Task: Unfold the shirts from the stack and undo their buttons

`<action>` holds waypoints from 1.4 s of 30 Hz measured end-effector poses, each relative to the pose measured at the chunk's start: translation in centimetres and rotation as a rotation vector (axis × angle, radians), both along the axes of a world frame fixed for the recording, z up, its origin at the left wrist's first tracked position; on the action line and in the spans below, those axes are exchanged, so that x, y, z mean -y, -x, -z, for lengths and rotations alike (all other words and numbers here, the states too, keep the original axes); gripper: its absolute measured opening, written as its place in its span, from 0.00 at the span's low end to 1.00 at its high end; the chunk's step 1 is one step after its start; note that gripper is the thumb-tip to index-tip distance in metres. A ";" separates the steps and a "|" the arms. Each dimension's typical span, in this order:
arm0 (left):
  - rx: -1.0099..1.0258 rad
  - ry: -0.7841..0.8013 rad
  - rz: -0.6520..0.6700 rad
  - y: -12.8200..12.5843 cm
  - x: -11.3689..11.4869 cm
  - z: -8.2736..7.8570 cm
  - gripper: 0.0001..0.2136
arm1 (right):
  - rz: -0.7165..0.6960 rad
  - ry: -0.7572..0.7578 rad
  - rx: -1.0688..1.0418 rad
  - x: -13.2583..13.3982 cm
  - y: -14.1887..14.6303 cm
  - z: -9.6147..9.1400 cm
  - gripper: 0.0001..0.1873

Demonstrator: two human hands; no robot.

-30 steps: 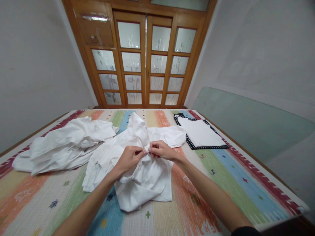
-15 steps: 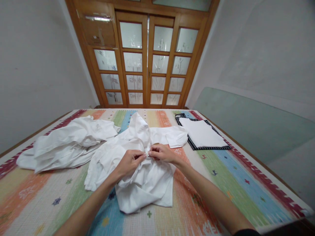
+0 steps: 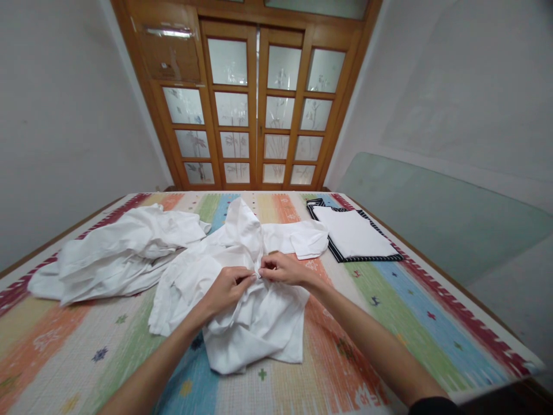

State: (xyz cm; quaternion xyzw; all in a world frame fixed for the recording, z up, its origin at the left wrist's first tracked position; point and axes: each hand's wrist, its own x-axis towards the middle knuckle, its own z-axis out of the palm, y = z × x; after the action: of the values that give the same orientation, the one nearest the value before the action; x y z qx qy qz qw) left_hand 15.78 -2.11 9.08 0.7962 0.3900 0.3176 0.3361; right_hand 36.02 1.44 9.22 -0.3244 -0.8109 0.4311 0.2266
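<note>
A crumpled white shirt (image 3: 254,323) lies in the middle of a bed covered by a striped, many-coloured sheet (image 3: 389,294). My left hand (image 3: 227,288) and my right hand (image 3: 280,268) meet over the shirt's middle, fingertips almost touching. Both pinch a small fold of the white cloth between thumb and fingers. Part of the shirt rises in a peak just beyond my hands.
A second heap of white cloth (image 3: 116,253) lies at the left of the bed. A folded white garment on a dark striped one (image 3: 352,235) sits at the far right. Wooden doors with frosted glass panes (image 3: 254,109) stand beyond the bed; walls close both sides.
My hands stay pinched on the shirt at nearly the same spot; the fingers have shifted slightly along the fold. The view has barely moved.
</note>
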 end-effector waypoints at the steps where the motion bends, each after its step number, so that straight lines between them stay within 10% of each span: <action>1: 0.046 0.057 0.005 0.1 -0.2 0.1 0.16 | 0.007 0.056 -0.021 0.1 0.1 0.1 0.12; 12: 0.038 0.043 -0.049 0.3 -0.3 0.4 0.14 | 0.217 -0.164 -0.033 0.3 1.9 1.5 0.14; 31: 0.185 0.248 -0.133 -0.7 -0.1 0.7 0.17 | 0.357 0.291 -0.246 0.7 2.8 1.7 0.08; 42: 0.267 0.251 -0.149 -1.3 -0.4 1.6 0.13 | 0.293 0.214 -0.248 0.4 2.3 2.0 0.06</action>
State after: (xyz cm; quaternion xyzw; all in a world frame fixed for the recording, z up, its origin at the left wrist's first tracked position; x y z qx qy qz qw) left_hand 17.10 -1.71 7.48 0.6676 0.4365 0.3935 0.4571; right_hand 33.68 1.07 7.22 -0.4057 -0.6706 0.5137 0.3490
